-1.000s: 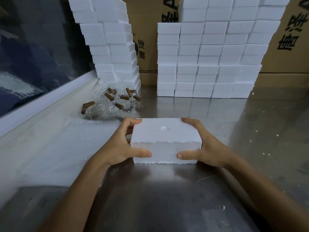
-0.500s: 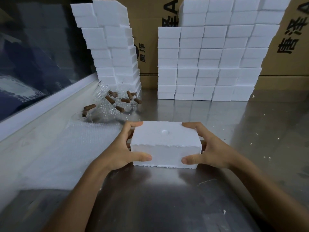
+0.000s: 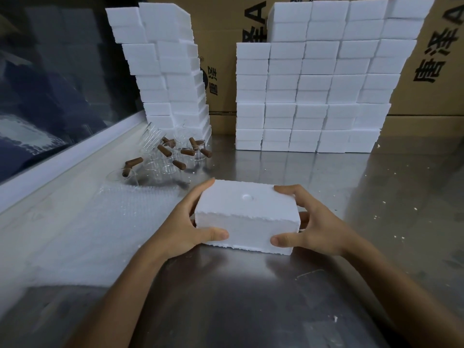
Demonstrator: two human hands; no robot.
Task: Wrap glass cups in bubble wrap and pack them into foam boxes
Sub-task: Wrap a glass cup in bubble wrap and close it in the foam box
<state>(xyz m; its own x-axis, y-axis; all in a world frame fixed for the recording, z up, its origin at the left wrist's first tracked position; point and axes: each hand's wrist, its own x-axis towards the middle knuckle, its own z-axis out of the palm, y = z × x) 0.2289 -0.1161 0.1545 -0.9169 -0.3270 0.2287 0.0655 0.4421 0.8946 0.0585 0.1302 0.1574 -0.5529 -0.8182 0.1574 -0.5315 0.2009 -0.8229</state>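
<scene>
A closed white foam box [image 3: 247, 217] with a round dimple in its lid sits on the steel table [image 3: 376, 197] in front of me. My left hand [image 3: 184, 227] grips its left end, thumb on the front face and fingers over the far edge. My right hand [image 3: 316, 227] grips the right end the same way. A sheet of bubble wrap [image 3: 105, 222] lies flat to the left of the box. Several clear glass cups with brown wooden handles [image 3: 173, 154] stand and lie in a cluster behind the wrap.
Two tall stacks of white foam boxes stand at the back: a leaning one [image 3: 170, 71] on the left, a wide one [image 3: 316, 86] on the right. Cardboard cartons [image 3: 426, 84] rise behind them. A glass pane with a white sill [image 3: 62, 156] runs along the left.
The foam box and both hands have shifted slightly toward me and a little right. My grip on both ends is unchanged.
</scene>
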